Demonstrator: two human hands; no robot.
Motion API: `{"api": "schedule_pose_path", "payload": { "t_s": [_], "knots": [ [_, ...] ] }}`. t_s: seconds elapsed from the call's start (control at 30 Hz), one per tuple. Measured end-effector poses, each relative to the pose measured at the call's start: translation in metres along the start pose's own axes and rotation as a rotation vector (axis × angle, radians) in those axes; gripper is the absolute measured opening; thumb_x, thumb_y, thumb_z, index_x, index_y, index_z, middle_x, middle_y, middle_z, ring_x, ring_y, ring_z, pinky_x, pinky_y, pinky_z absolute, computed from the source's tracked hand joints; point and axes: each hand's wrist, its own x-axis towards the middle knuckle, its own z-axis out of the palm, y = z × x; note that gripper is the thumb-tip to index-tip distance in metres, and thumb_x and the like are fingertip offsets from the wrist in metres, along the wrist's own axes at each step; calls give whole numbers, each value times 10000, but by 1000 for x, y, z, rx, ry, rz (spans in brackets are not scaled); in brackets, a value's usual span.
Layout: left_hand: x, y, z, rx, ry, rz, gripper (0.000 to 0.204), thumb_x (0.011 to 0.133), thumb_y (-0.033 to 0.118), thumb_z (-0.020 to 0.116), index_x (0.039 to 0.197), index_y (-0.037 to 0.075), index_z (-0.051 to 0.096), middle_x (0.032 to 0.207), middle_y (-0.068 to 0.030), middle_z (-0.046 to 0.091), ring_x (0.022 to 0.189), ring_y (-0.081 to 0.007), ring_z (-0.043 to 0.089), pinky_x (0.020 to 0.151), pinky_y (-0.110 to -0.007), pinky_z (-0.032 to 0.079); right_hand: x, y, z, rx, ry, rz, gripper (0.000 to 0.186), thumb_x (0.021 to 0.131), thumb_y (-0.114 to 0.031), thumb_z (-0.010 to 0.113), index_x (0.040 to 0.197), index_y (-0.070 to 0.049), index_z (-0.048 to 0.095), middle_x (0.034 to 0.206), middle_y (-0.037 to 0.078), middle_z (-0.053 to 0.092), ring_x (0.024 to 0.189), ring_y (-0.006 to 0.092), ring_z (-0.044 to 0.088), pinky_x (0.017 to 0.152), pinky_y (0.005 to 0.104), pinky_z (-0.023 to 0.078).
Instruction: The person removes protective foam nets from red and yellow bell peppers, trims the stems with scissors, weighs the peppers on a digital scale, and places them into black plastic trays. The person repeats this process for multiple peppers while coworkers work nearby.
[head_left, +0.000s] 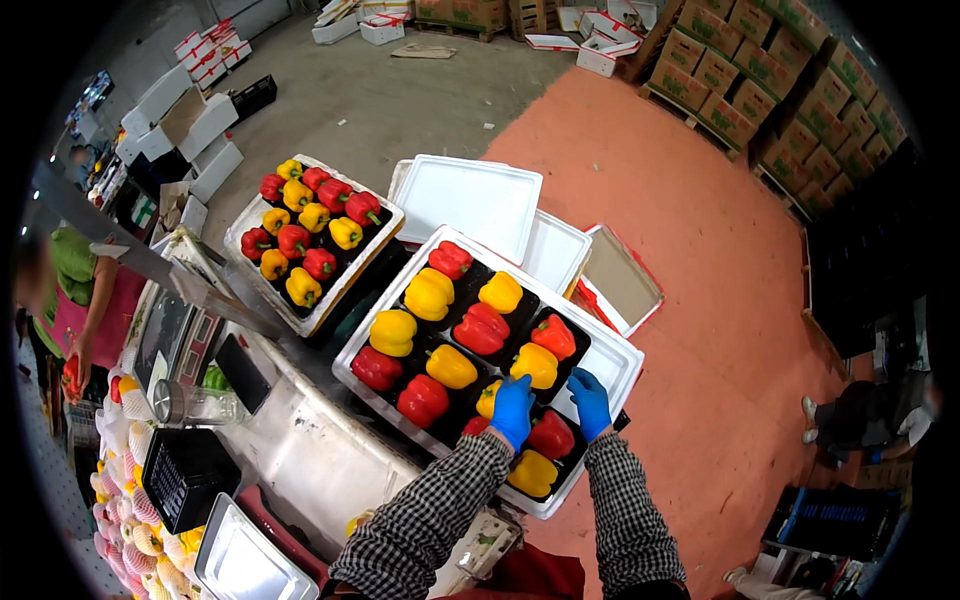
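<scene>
A white foam box [612, 362] with black divided trays holds red and yellow bell peppers in front of me. My left hand [513, 411], in a blue glove, reaches over the lower part of the box. Its outstretched fingertips touch or nearly touch a yellow bell pepper [535, 366]; the glove partly covers another yellow bell pepper [488, 399]. To the right, my right hand [591, 402], also gloved in blue, hovers by the box's right side with fingers apart and nothing visible in them. Below it lies a red bell pepper [551, 435] and a yellow bell pepper [532, 473].
A second filled foam box [388, 228] stands at the upper left. White lids [470, 205] lie behind the nearer box. Netted produce [140, 530] and a black crate [187, 478] are at lower left. Another person [85, 300] stands left, holding something red. Stacked cartons [715, 75] fill the far right.
</scene>
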Motion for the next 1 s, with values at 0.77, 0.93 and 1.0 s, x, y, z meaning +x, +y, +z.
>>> {"api": "schedule_pose_path", "payload": {
  "t_s": [0.77, 0.93, 1.0],
  "knots": [
    [-526, 64, -329, 462, -145, 303, 371, 1046, 248, 532, 1302, -11, 604, 1075, -98, 700, 987, -151, 669, 917, -296, 522, -456, -81, 223, -15, -778, -286, 312, 1049, -166, 495, 1224, 48, 641, 1094, 111, 700, 954, 185, 675, 888, 319, 543],
    [-614, 31, -426, 249, 170, 507, 363, 1042, 253, 532, 1284, -2, 622, 1075, -96, 709, 980, -157, 678, 891, -297, 531, -539, -64, 288, -102, -1076, -238, 306, 1044, -152, 527, 1246, 50, 635, 1097, 117, 698, 969, 187, 669, 899, 322, 540],
    [-637, 16, -462, 260, 308, 528, 359, 1042, 246, 527, 1285, -1, 624, 1073, -97, 712, 987, -158, 679, 897, -294, 529, -562, -52, 309, -124, -1163, -219, 299, 1042, -137, 529, 1250, 50, 634, 1114, 124, 697, 984, 194, 671, 908, 322, 542]
  ]
}}
